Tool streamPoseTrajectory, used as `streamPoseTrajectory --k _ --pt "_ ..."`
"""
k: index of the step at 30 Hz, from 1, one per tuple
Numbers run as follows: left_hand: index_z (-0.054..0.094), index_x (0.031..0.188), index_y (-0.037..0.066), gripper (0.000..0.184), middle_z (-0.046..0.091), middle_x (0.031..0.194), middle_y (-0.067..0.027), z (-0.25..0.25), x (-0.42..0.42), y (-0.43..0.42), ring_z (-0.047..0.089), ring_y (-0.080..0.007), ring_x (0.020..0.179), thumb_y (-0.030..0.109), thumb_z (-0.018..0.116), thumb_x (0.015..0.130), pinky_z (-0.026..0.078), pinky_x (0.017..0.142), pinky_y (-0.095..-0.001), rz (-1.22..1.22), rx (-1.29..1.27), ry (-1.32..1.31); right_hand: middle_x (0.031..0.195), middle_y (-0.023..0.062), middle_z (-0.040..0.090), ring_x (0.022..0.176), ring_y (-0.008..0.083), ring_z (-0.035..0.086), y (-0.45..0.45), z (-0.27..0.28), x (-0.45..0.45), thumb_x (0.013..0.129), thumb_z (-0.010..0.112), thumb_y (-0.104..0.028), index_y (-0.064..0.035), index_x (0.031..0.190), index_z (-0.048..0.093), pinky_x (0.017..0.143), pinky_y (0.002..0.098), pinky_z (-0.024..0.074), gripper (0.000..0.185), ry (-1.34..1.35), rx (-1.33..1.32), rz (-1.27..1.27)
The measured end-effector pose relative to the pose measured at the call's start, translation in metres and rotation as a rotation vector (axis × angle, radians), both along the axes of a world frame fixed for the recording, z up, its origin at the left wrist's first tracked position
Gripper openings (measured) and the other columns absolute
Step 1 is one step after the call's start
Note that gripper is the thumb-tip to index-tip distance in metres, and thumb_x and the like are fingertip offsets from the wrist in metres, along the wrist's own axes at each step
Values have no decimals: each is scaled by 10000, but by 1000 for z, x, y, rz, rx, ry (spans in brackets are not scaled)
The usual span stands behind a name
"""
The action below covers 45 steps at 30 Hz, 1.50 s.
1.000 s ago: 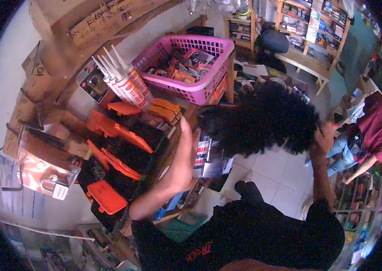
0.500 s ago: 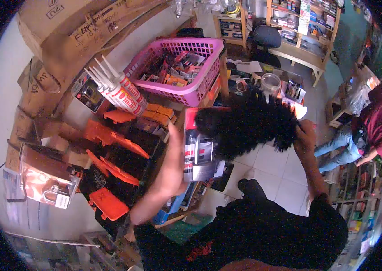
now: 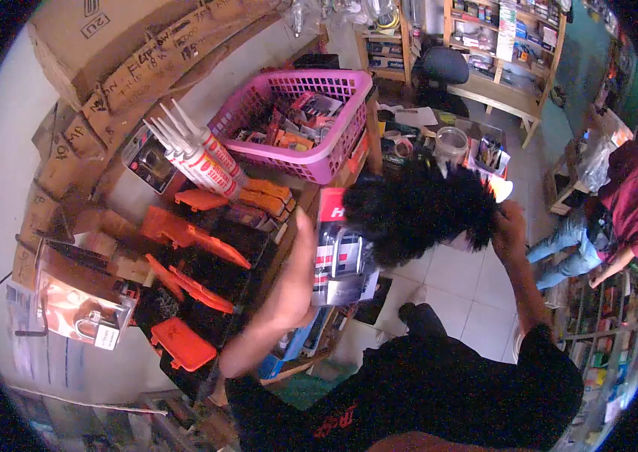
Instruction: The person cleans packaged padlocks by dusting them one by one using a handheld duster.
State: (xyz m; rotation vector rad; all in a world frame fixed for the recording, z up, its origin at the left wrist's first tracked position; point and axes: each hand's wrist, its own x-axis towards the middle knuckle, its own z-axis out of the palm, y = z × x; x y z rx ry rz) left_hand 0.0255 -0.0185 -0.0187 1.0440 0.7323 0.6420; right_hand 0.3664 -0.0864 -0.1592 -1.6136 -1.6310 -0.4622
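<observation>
My left hand [image 3: 301,275] grips a packaged padlock [image 3: 340,260] by its left edge, the fingers mostly hidden behind the pack. The pack has a red top and a clear front with the shackle showing. In my right hand [image 3: 509,226] is the end of a fluffy black duster [image 3: 428,207], fingers closed around it. The duster's bristles lie across the upper right of the padlock pack and hide part of it.
A pink basket [image 3: 322,166] full of packaged goods stands beyond my left hand. White sealant tubes [image 3: 209,162] and black cases with orange latches [image 3: 183,343] sit on the left. A person in a maroon shirt [image 3: 628,200] stands at the right, near shelves.
The padlock pack has shifted slightly right along with my left hand. The duster's bristles have swung a little over the pack; my right hand has barely moved.
</observation>
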Motion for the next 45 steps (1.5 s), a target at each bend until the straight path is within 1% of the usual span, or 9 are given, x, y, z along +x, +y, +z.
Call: streamPoseTrajectory --k 6,9,10,14,21,29,35,39,45 --pt "527 1006 88 679 613 772 -44 -10 -2 3 617 -162 647 654 196 829 521 567 -293 -30 -74 -62 713 109 528 682 273 514 -3 9 -9 720 562 1 -13 823 568 613 362 400 103 -106 2 99" --pt "514 1016 85 653 611 806 -55 1 1 1 619 -170 702 642 224 836 521 626 -306 58 -92 -154 747 123 559 683 291 521 2 -10 13 709 560 31 -11 874 569 622 365 408 171 125 -216 99" --pt "452 1163 85 650 605 932 -92 -6 -5 8 613 -213 790 624 305 831 517 685 -367 -9 -61 -184 765 132 566 691 299 525 3 -7 13 711 558 32 -13 890 569 626 365 412 185 52 -158 118" --pt "440 1168 95 632 590 916 -57 6 7 -2 602 -140 760 605 235 857 516 672 -306 55 -35 36 836 163 586 741 333 542 -7 22 -11 720 544 45 -18 916 566 645 376 428 208 -89 -105 147" --pt "430 1173 95 638 589 906 -62 -1 -5 6 606 -162 788 613 249 847 518 706 -346 -36 -148 -317 949 173 575 799 351 551 -12 10 14 709 534 87 -43 867 543 690 398 440 204 1 -185 234" --pt "440 1164 104 672 601 913 -58 -13 1 4 612 -159 774 650 246 822 522 645 -326 10 -99 -26 957 171 556 904 332 536 -20 17 -3 673 558 129 -58 833 463 756 384 428 263 40 -256 228" --pt "501 1043 95 573 603 892 -85 0 0 6 609 -219 773 597 314 842 499 734 -384 -8 -222 -240 1017 160 548 924 321 534 -13 0 22 677 578 129 -72 896 446 797 362 416 325 -62 -276 250" --pt "459 1147 102 679 598 935 -66 -10 6 5 608 -171 786 657 254 815 519 700 -333 -42 -93 2 1033 158 547 910 324 538 -14 6 8 667 584 133 -62 928 466 791 358 419 347 -60 -251 340" --pt "449 1145 107 622 577 956 -49 -11 0 15 590 -163 861 615 253 845 496 770 -352 -62 -201 -212 777 158 576 796 357 546 -9 8 8 721 492 17 -36 788 556 784 406 432 107 187 -357 268"
